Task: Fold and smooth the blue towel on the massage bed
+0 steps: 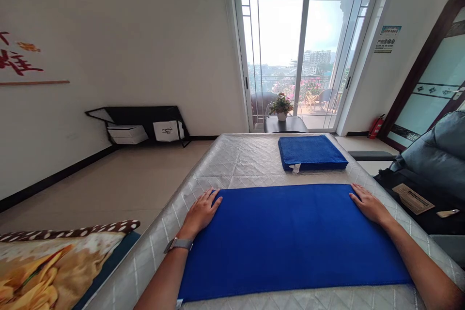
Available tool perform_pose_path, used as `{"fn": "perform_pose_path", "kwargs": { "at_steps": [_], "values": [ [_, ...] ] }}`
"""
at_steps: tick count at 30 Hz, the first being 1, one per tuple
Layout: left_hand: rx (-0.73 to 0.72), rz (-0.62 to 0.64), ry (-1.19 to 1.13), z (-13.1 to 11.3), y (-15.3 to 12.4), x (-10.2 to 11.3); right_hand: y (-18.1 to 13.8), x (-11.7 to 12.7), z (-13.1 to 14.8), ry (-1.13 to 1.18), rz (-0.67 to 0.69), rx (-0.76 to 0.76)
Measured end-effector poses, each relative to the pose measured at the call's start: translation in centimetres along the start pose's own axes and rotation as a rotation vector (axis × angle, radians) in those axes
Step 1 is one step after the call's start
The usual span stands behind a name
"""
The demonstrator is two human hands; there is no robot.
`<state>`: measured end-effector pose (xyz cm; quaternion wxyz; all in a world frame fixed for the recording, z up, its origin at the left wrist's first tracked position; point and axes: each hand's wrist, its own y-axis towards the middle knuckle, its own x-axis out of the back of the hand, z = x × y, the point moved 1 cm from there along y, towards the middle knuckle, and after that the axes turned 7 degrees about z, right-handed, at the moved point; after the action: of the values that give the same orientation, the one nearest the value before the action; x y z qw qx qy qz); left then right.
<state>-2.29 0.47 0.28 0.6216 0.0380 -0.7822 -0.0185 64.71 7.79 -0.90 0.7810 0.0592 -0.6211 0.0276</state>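
Observation:
A blue towel (286, 237) lies spread flat on the quilted mattress (232, 160). At its far left corner rests my left hand (203, 209), palm down with the fingers stretched out. My right hand (368, 203) lies flat on the far right corner, its fingers extended. A small white tag shows at the near left corner of the cloth. Beyond the far edge sits a stack of folded blue towels (312, 150), with white labels on its near side. A watch with a grey band (179, 244) is on my left wrist.
A dark armchair (436, 155) stands close on the right, holding a black item with a brown label. Floral bedding (47, 271) is at the lower left. Past the mattress stands a chair with a potted plant (281, 106). A black rack (145, 123) is by the left wall.

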Motion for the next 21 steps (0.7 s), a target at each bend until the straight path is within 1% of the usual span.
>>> {"fn": "perform_pose_path", "kwargs": {
  "at_steps": [6, 10, 13, 16, 18, 19, 21],
  "values": [
    [0.007, 0.027, 0.005, -0.1, 0.0, 0.1, 0.0, 0.2, 0.1, -0.022, 0.005, 0.002],
    [-0.002, 0.022, 0.005, -0.2, -0.2, 0.3, 0.1, -0.2, -0.1, -0.050, 0.024, 0.013],
    [-0.002, 0.029, 0.011, -0.3, -0.2, 0.3, 0.4, -0.5, -0.5, -0.100, 0.035, 0.020],
    [0.009, 0.039, 0.015, -0.5, -0.2, 0.4, 0.6, -0.4, -0.6, -0.180, 0.042, -0.018],
    [0.009, 0.031, 0.011, -0.5, -0.2, 0.3, 0.7, -0.1, 0.5, -0.251, -0.005, -0.060],
    [0.008, 0.023, 0.008, -0.5, -0.2, 0.3, 0.7, 0.1, 1.8, -0.280, -0.048, -0.068],
    [0.005, 0.009, 0.001, -0.4, -0.2, 0.2, 0.8, 0.3, 5.7, -0.294, -0.133, -0.042]
  ]
}}
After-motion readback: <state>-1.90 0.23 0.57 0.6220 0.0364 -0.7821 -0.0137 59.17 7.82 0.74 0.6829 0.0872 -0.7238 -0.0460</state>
